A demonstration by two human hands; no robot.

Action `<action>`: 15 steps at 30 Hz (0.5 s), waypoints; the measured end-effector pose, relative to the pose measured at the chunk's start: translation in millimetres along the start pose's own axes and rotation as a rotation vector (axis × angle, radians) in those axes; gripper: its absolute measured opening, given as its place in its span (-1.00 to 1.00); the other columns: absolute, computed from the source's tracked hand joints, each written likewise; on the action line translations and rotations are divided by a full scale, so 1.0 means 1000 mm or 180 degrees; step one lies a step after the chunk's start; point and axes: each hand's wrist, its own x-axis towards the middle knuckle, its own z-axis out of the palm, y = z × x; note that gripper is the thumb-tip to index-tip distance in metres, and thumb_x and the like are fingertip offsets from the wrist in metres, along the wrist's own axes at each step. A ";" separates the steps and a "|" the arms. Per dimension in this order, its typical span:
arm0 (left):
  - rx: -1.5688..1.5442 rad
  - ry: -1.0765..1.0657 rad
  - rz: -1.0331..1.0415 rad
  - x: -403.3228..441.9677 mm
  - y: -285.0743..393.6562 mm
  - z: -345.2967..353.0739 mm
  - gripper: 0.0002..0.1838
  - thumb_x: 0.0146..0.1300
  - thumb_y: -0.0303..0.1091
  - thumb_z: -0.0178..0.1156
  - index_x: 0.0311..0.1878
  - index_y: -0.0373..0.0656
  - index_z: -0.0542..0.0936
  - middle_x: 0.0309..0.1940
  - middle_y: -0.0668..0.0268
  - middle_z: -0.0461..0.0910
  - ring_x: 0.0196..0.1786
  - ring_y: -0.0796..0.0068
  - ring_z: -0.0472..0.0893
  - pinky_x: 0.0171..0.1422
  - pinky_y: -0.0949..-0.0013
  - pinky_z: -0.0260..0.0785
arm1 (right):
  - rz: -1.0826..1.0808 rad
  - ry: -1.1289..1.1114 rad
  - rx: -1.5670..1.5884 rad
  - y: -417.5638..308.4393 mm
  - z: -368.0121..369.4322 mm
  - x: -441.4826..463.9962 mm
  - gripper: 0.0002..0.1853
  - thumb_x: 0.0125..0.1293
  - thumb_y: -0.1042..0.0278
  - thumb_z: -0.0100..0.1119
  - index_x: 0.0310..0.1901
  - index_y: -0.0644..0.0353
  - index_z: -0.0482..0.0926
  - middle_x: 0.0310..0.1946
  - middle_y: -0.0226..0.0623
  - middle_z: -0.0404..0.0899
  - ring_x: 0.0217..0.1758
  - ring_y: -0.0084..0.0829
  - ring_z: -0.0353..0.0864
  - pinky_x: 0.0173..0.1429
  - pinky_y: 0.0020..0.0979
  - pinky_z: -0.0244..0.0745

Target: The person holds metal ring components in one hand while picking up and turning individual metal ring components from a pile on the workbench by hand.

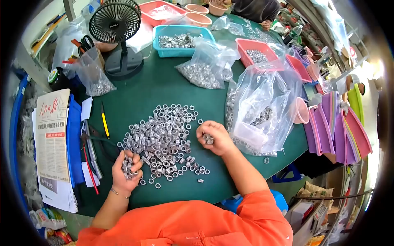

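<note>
A heap of small grey metal rings with notched rims is spread over the green tabletop. At the lower left edge of the heap, my left hand is closed around several of these metal rings. To the right of the heap, my right hand has its fingers curled around a few more metal rings. Loose rings lie between my hands, some of them standing apart near the front. A large clear plastic bag holding more metal parts is just beyond my right hand.
A black fan stands at the back left. Behind the heap are a teal tray, a bag of metal parts and a pink tray. A yellow cutter and newspaper lie left. Another person sits across.
</note>
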 end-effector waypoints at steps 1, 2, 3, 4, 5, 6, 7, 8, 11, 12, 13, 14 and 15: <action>0.0030 0.0026 0.0003 0.002 0.000 -0.002 -0.70 0.40 -0.11 -0.18 -0.23 -0.10 0.43 -0.41 0.27 0.34 -0.48 0.55 0.35 -0.68 0.54 0.18 | 0.0169 0.0207 -0.0985 0.001 0.002 0.004 -0.92 0.22 0.40 0.12 -0.33 0.21 0.54 -0.49 -0.33 0.51 -0.58 -0.59 0.39 -0.68 -0.63 0.12; 0.0020 -0.0002 0.0006 -0.005 -0.002 0.008 -0.70 0.40 -0.11 -0.18 -0.23 -0.10 0.43 -0.41 0.27 0.34 -0.48 0.55 0.35 -0.68 0.54 0.18 | -0.0023 0.0315 -0.2161 -0.005 0.017 -0.003 -0.85 0.21 0.34 0.15 -0.25 0.22 0.56 -0.47 -0.29 0.54 -0.51 -0.45 0.50 -0.56 -0.50 0.33; 0.0006 -0.0048 -0.0012 -0.005 -0.001 0.006 -0.71 0.39 -0.12 -0.17 -0.23 -0.10 0.44 -0.40 0.26 0.35 -0.47 0.53 0.36 -0.66 0.52 0.19 | -0.0058 0.0312 -0.2162 -0.001 0.021 0.000 -0.85 0.21 0.34 0.15 -0.25 0.22 0.56 -0.47 -0.29 0.54 -0.51 -0.45 0.50 -0.56 -0.50 0.33; -0.0018 -0.0076 -0.0036 -0.005 -0.001 0.005 -0.71 0.39 -0.13 -0.17 -0.23 -0.10 0.45 -0.39 0.25 0.35 -0.45 0.52 0.36 -0.64 0.50 0.21 | -0.0791 0.0213 -0.3457 0.003 0.024 0.002 -0.82 0.19 0.33 0.16 -0.20 0.17 0.57 -0.41 -0.22 0.54 -0.39 -0.27 0.52 -0.36 -0.34 0.39; -0.0022 -0.0083 -0.0047 -0.006 0.000 0.005 -0.71 0.39 -0.12 -0.18 -0.22 -0.10 0.45 -0.39 0.25 0.36 -0.45 0.52 0.36 -0.64 0.51 0.20 | -0.1559 0.0099 -0.4732 0.006 0.026 0.001 -0.78 0.16 0.32 0.16 -0.15 0.12 0.57 -0.36 -0.16 0.54 -0.28 -0.09 0.53 -0.16 -0.19 0.46; -0.0009 -0.0106 -0.0029 -0.005 0.000 0.005 -0.71 0.39 -0.12 -0.18 -0.22 -0.10 0.45 -0.39 0.25 0.36 -0.45 0.52 0.36 -0.64 0.51 0.20 | -0.1609 0.0130 -0.4731 0.008 0.027 0.002 -0.80 0.18 0.32 0.15 -0.16 0.11 0.57 -0.36 -0.19 0.53 -0.29 -0.11 0.54 -0.18 -0.19 0.46; -0.0015 -0.0112 -0.0041 -0.005 0.000 0.004 -0.70 0.39 -0.12 -0.18 -0.23 -0.10 0.46 -0.39 0.25 0.36 -0.45 0.52 0.36 -0.64 0.51 0.20 | -0.1632 0.0132 -0.4789 0.007 0.028 0.000 -0.80 0.17 0.32 0.15 -0.16 0.10 0.57 -0.37 -0.20 0.53 -0.29 -0.12 0.54 -0.19 -0.19 0.46; -0.0025 -0.0106 -0.0054 -0.006 0.000 0.004 -0.70 0.39 -0.12 -0.18 -0.23 -0.10 0.46 -0.39 0.24 0.36 -0.45 0.52 0.36 -0.64 0.51 0.20 | -0.1642 0.0132 -0.4844 0.006 0.027 -0.003 -0.80 0.17 0.32 0.16 -0.16 0.10 0.57 -0.37 -0.20 0.52 -0.29 -0.12 0.54 -0.19 -0.20 0.46; -0.0036 -0.0124 -0.0044 -0.006 0.000 0.004 -0.70 0.39 -0.12 -0.18 -0.23 -0.11 0.46 -0.39 0.25 0.36 -0.45 0.51 0.36 -0.64 0.51 0.19 | -0.1438 0.0013 -0.4813 0.006 0.017 -0.006 -0.81 0.17 0.32 0.16 -0.17 0.09 0.57 -0.36 -0.22 0.52 -0.30 -0.13 0.54 -0.20 -0.22 0.47; -0.0041 -0.0143 -0.0049 -0.005 -0.001 0.004 -0.69 0.39 -0.12 -0.18 -0.23 -0.11 0.46 -0.39 0.25 0.36 -0.45 0.51 0.36 -0.64 0.51 0.19 | -0.1429 0.0009 -0.4810 0.007 0.018 -0.008 -0.81 0.17 0.32 0.16 -0.17 0.09 0.57 -0.36 -0.22 0.52 -0.30 -0.13 0.54 -0.20 -0.22 0.47; -0.0040 -0.0145 -0.0054 -0.005 -0.001 0.004 -0.70 0.39 -0.12 -0.18 -0.23 -0.11 0.46 -0.38 0.25 0.36 -0.45 0.51 0.36 -0.64 0.52 0.19 | -0.1488 0.0214 -0.4767 0.008 0.022 -0.011 -0.82 0.17 0.32 0.16 -0.18 0.09 0.57 -0.35 -0.22 0.52 -0.30 -0.14 0.55 -0.21 -0.22 0.47; -0.0036 -0.0143 -0.0043 -0.006 -0.001 0.003 -0.70 0.39 -0.12 -0.18 -0.23 -0.11 0.46 -0.38 0.25 0.36 -0.45 0.51 0.36 -0.64 0.52 0.19 | -0.1556 0.0413 -0.4721 0.008 0.025 -0.012 -0.83 0.17 0.32 0.17 -0.20 0.09 0.58 -0.35 -0.22 0.52 -0.30 -0.14 0.55 -0.22 -0.23 0.47; -0.0037 -0.0149 -0.0048 -0.006 -0.001 0.003 -0.70 0.39 -0.12 -0.18 -0.23 -0.10 0.46 -0.38 0.25 0.37 -0.45 0.51 0.36 -0.64 0.52 0.19 | -0.1732 0.0316 -0.4793 0.011 0.023 -0.012 -0.84 0.17 0.32 0.17 -0.21 0.09 0.58 -0.36 -0.22 0.52 -0.30 -0.13 0.55 -0.23 -0.23 0.48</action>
